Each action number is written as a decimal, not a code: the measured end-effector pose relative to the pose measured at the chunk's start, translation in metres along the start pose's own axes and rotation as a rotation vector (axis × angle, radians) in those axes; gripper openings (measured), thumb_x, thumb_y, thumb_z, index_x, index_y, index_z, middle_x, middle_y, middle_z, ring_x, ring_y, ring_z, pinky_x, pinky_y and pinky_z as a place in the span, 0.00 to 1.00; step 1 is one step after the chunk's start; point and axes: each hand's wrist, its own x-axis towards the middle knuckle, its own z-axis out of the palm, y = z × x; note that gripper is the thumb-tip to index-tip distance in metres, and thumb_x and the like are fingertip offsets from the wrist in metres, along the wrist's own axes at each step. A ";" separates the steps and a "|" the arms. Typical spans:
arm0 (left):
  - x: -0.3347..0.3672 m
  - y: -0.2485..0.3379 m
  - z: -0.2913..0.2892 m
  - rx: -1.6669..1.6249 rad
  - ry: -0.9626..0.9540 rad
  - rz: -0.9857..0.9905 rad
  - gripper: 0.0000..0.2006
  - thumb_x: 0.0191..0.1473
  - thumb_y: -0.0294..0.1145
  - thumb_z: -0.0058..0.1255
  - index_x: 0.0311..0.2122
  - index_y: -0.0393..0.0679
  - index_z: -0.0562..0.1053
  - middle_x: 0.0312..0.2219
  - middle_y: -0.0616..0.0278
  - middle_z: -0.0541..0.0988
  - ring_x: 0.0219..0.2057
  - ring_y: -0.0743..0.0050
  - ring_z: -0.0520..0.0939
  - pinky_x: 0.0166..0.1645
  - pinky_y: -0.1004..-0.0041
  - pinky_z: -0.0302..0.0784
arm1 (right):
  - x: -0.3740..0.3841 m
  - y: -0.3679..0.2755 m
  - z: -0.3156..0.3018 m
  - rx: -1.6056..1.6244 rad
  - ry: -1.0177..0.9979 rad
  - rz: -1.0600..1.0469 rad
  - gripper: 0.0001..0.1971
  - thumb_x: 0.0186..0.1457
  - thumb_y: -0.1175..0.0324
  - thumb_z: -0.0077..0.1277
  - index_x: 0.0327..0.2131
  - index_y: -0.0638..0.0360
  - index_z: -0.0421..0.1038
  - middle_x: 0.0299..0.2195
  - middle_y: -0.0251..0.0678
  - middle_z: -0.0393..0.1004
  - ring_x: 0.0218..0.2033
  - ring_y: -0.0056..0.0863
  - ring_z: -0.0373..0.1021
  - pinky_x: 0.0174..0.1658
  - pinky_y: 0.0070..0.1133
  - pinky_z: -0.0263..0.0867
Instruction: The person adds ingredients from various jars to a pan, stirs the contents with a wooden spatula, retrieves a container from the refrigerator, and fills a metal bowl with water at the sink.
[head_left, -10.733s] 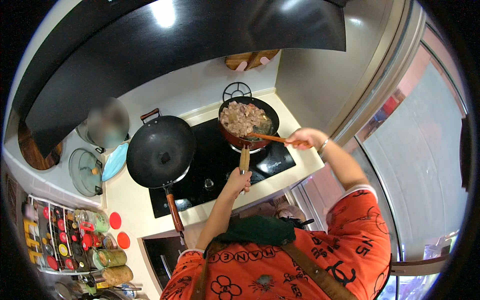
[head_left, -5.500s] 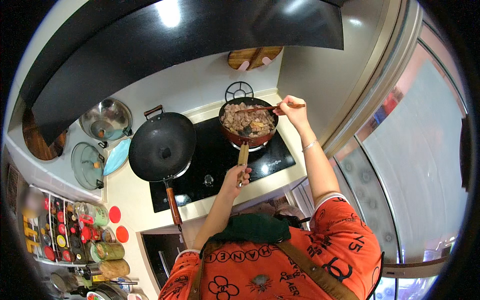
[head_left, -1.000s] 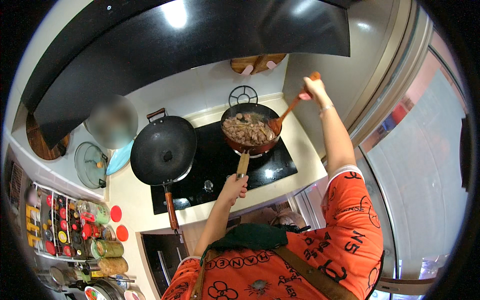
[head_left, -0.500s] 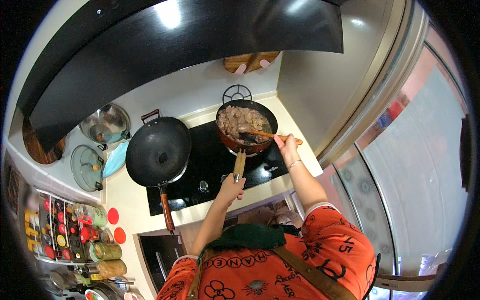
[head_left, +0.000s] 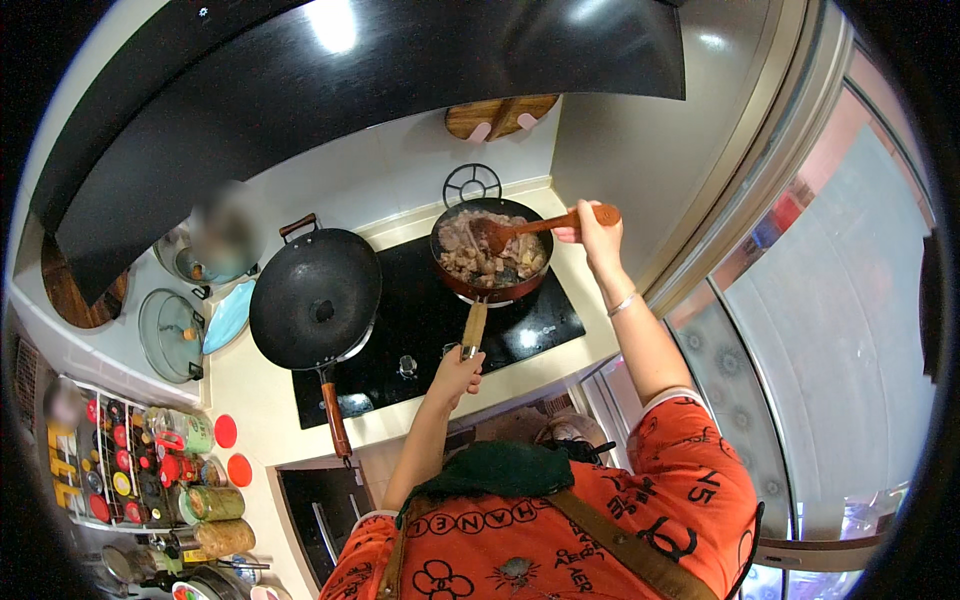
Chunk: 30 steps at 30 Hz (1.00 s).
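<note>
My left hand is closed around the pale handle of a frying pan, dark inside and reddish-brown outside, on the right side of the black stove. Browned pieces of meat fill much of the pan. My right hand, to the right of the pan and above its rim, grips a wooden spoon by its handle. The spoon's head rests over the meat at the pan's far side; whether it touches the food is hard to tell.
Left on the stove stands a black wok, its wooden handle jutting past the counter's front edge. Glass lids hang on the left wall, above a rack of jars. A black range hood overhangs the stove.
My right hand has risen and moved away to the right. The spoon has turned, and its head now shows above the meat. My left hand stays on the handle.
</note>
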 end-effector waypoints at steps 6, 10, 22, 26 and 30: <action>0.000 -0.001 -0.002 -0.098 -0.016 -0.021 0.09 0.61 0.33 0.50 0.33 0.47 0.62 0.21 0.71 0.66 0.15 0.88 0.62 0.16 0.81 0.55 | 0.004 -0.039 0.027 -0.224 -0.262 -0.115 0.08 0.53 0.74 0.53 0.24 0.70 0.74 0.21 0.36 0.76 0.22 0.25 0.77 0.24 0.19 0.74; 0.004 -0.003 -0.002 -0.126 -0.022 -0.063 0.09 0.61 0.33 0.49 0.33 0.48 0.62 0.21 0.71 0.67 0.15 0.88 0.62 0.16 0.82 0.55 | 0.029 0.000 0.037 -0.260 -0.312 -0.333 0.05 0.50 0.77 0.56 0.23 0.67 0.74 0.21 0.32 0.76 0.23 0.17 0.74 0.27 0.18 0.72; 0.001 -0.003 0.000 -0.152 -0.018 -0.062 0.09 0.60 0.35 0.50 0.31 0.47 0.63 0.21 0.69 0.68 0.16 0.84 0.66 0.17 0.79 0.59 | 0.032 0.033 0.035 -0.543 -0.637 -0.444 0.04 0.49 0.78 0.53 0.23 0.66 0.72 0.23 0.30 0.73 0.24 0.18 0.74 0.28 0.16 0.70; 0.006 -0.004 -0.003 -0.207 -0.029 -0.087 0.08 0.59 0.34 0.51 0.33 0.44 0.66 0.23 0.66 0.72 0.18 0.79 0.72 0.17 0.78 0.64 | 0.047 -0.015 0.029 -0.407 -0.667 -0.156 0.06 0.53 0.78 0.50 0.23 0.67 0.72 0.22 0.34 0.75 0.25 0.24 0.77 0.26 0.17 0.73; 0.003 0.012 0.004 -0.153 -0.050 -0.146 0.07 0.59 0.32 0.51 0.35 0.41 0.67 0.24 0.61 0.75 0.20 0.74 0.76 0.19 0.77 0.68 | 0.079 0.009 0.020 -0.427 -0.578 -0.321 0.06 0.54 0.77 0.50 0.24 0.67 0.72 0.23 0.32 0.73 0.22 0.20 0.75 0.27 0.17 0.73</action>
